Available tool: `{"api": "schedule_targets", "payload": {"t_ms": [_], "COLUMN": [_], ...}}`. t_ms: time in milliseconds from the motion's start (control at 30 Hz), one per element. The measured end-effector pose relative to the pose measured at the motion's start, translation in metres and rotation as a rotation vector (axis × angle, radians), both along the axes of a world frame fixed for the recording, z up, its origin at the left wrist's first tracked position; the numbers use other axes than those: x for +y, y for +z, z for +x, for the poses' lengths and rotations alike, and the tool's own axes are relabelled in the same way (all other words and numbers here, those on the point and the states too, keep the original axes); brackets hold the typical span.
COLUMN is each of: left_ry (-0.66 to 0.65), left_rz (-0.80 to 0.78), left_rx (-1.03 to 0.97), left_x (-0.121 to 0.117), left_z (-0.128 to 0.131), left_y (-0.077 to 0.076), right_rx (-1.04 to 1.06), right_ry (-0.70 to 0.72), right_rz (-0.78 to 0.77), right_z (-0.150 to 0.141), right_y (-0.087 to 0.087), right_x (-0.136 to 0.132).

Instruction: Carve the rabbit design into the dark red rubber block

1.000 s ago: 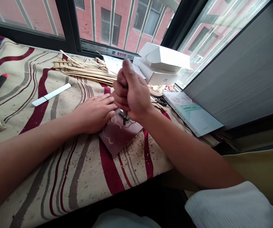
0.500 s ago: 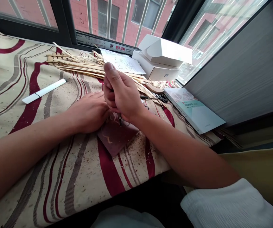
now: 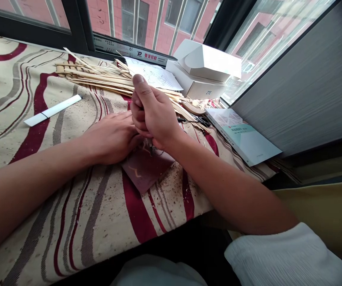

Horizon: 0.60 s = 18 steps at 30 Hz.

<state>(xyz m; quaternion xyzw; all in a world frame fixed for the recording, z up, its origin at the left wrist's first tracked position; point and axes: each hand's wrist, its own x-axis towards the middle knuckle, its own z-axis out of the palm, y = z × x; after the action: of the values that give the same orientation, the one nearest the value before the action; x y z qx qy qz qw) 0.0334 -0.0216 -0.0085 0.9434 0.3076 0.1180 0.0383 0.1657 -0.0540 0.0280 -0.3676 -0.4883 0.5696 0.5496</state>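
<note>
A dark reddish-brown board (image 3: 147,174) lies on the striped cloth, with a pale carved mark near its front corner and curved lines partly under my hands. My right hand (image 3: 154,115) is closed in a fist, thumb up, around a carving tool (image 3: 150,147). Only the tool's thin metal end shows below the fist, pointing down at the board; the handle is hidden. My left hand (image 3: 114,135) lies flat, palm down, at the board's left side, fingers stretched out beside the right fist. Its fingertips are partly hidden.
Small shavings litter the striped cloth (image 3: 99,222). Behind my hands lie a bundle of thin wooden strips (image 3: 99,81), a drawing on paper (image 3: 156,75) and a white box (image 3: 203,85). Scissors (image 3: 202,120) and a book (image 3: 244,135) are right; a white strip (image 3: 53,111) is left.
The view has shifted slightly. My right fist has tilted a little, still around the tool, and more of the metal end shows. My left hand stays flat.
</note>
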Motion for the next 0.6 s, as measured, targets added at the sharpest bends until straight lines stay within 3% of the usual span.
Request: {"api": "schedule_targets", "payload": {"t_ms": [400,600], "left_ry": [0.009,-0.010], "left_rz": [-0.020,-0.013], "left_rx": [-0.017,-0.003], "left_x": [-0.0014,-0.0009], "left_z": [-0.0005,-0.0003], "left_y": [-0.0002,-0.0002], "right_rx": [0.010,-0.061], "right_ry": [-0.019,-0.041], "right_rz": [0.040,-0.034], "right_z": [0.0026,0.0009], "right_y": [-0.0036,0.0025], "right_x": [0.0020,-0.0011]}}
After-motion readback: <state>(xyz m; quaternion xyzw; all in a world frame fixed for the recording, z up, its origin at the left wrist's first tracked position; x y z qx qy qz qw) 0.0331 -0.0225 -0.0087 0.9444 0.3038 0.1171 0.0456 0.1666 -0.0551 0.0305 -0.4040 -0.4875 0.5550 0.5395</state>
